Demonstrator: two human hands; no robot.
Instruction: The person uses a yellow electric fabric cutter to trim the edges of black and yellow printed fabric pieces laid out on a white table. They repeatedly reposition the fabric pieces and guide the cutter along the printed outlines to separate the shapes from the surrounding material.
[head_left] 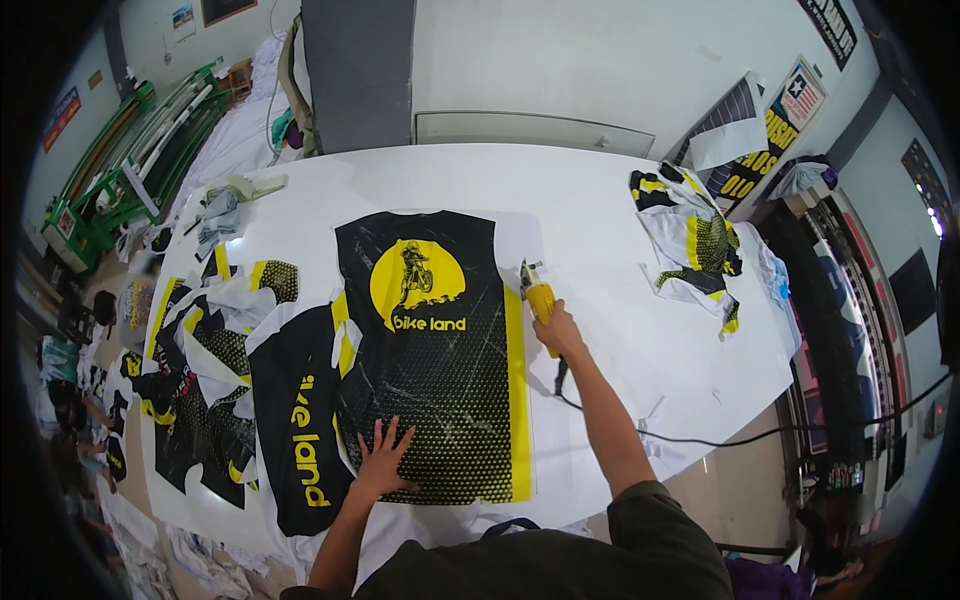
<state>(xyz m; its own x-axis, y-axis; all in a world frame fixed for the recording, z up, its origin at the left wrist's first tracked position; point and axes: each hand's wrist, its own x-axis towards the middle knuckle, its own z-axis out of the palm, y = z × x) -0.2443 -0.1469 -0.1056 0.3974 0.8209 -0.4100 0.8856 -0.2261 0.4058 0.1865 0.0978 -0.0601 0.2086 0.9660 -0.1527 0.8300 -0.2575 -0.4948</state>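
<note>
My left hand (385, 462) lies with fingers spread on a black and yellow printed fabric panel (430, 370) bearing a rider graphic and a dotted lower half. My right hand (555, 330) grips a yellow powered cutting tool (536, 292) with a metal head and a black cord, just beside the panel's right edge, where white material shows under the fabric. To the left of this panel, a second black piece with yellow lettering (285, 420) lies lengthwise, close to my left forearm.
The white table (650, 380) holds cut fabric heaps (205, 380) at left and another (690, 240) at right. Green machinery (125, 175) stands back left, a long roller machine (830, 330) at right. The cord (730, 440) runs rightward. Partly visible people (95, 420) are at far left.
</note>
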